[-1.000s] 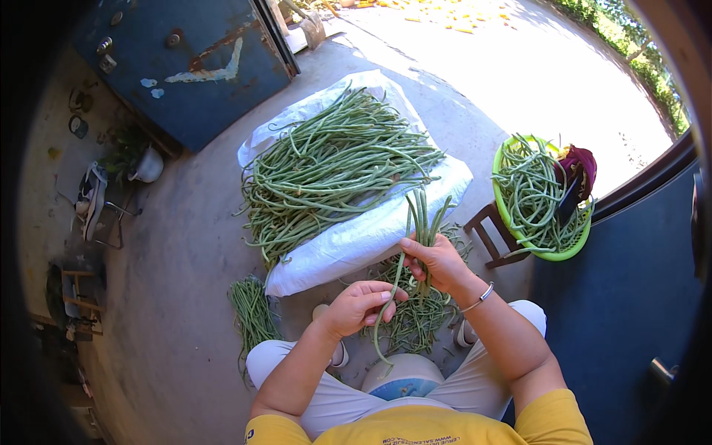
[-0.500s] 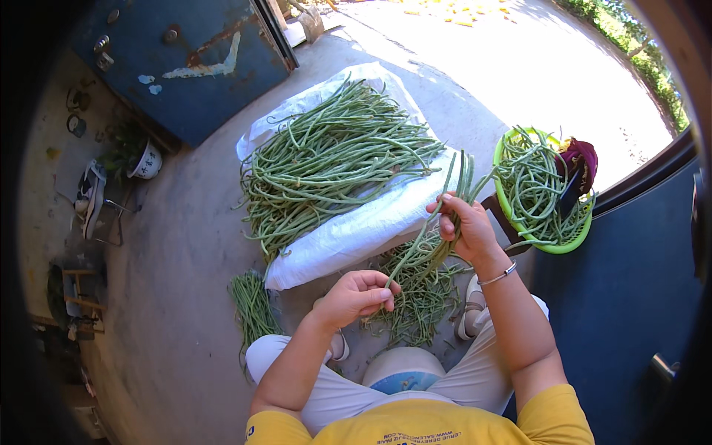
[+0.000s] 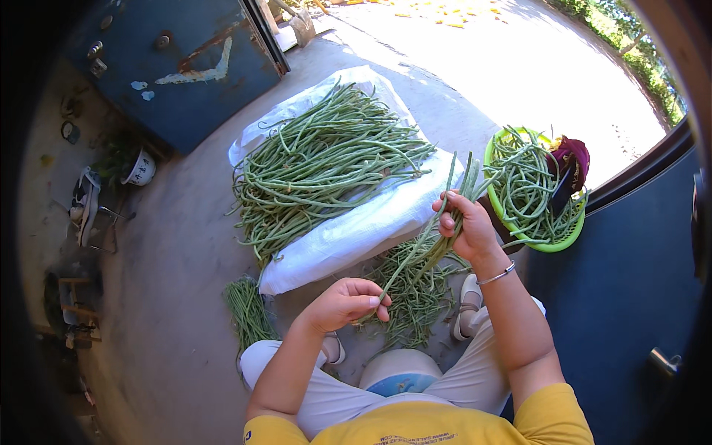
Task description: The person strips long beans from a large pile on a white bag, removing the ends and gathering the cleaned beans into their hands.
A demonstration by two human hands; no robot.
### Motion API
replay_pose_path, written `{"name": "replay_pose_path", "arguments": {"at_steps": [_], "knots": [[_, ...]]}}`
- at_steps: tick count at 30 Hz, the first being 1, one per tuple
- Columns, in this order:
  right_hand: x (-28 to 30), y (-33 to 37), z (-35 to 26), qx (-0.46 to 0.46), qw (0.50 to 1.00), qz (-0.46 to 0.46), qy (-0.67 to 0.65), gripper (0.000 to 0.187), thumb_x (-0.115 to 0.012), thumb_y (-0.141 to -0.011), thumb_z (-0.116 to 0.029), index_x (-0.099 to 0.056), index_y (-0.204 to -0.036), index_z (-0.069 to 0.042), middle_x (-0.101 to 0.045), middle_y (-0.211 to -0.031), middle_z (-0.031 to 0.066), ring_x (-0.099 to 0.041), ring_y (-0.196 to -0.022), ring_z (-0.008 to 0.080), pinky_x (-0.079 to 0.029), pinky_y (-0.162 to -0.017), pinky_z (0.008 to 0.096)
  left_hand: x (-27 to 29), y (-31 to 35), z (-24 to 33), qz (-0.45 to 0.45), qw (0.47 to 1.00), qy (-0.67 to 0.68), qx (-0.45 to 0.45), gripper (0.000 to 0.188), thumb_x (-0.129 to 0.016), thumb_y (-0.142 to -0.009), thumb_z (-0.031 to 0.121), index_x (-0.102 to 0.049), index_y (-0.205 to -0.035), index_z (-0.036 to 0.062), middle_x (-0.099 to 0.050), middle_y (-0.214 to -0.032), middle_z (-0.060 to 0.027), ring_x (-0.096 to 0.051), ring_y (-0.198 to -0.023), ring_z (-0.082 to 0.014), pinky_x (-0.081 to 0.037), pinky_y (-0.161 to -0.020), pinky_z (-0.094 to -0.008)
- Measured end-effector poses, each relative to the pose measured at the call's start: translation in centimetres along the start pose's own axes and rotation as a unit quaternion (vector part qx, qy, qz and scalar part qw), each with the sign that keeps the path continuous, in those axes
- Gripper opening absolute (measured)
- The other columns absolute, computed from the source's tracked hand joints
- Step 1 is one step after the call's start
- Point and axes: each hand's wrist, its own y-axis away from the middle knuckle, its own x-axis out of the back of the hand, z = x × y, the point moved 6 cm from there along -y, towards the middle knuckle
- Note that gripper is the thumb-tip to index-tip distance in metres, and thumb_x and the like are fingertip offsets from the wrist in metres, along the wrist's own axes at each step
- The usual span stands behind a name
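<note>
A small bunch of long green beans is gripped in my right hand, which wears a bracelet at the wrist. Lower and to the left, my left hand pinches the end of one bean between thumb and fingers. Ahead of both hands, a large heap of long beans lies on a white woven sack. Broken bean pieces are piled on the floor below my hands, between my feet. A smaller bundle of beans rests by my left knee.
A green plastic basket with beans and a dark red item stands at the right. Blue metal doors flank the doorway. A potted plant and a small wooden stool are along the left wall.
My left hand has shifted slightly left and down with the bean end. My right hand keeps its hold on the bunch; the whole view has shifted a little.
</note>
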Motion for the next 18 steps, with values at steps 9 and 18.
{"name": "replay_pose_path", "arguments": {"at_steps": [9, 18], "knots": [[0.9, -0.5, -1.2, 0.027, 0.998, 0.028, -0.052, 0.012, -0.047, -0.089, -0.016, -0.051, -0.091, -0.004, -0.059, -0.076, 0.0093, -0.047, -0.05, 0.0112, -0.036, -0.044, 0.0246, 0.3, -0.5, -1.7, 0.035, 0.998, -0.033, 0.044, 0.014, -0.056, -0.085, 0.013, -0.06, -0.087, 0.0006, -0.062, -0.069, -0.0086, -0.038, -0.046, -0.0039, -0.027, -0.041, -0.0177], [0.9, -0.5, -2.8, 0.093, 0.994, 0.045, -0.023, 0.015, -0.048, -0.089, -0.017, -0.052, -0.094, -0.004, -0.06, -0.071, 0.0068, -0.048, -0.048, 0.011, -0.036, -0.043, 0.0247, 1.7, 0.5, 0.8, 0.309, 0.849, -0.381, -0.195, 0.012, -0.06, -0.081, 0.011, -0.064, -0.085, 0.0004, -0.055, -0.065, 0.0028, -0.042, -0.055, -0.0012, -0.035, -0.048, -0.0181]]}}
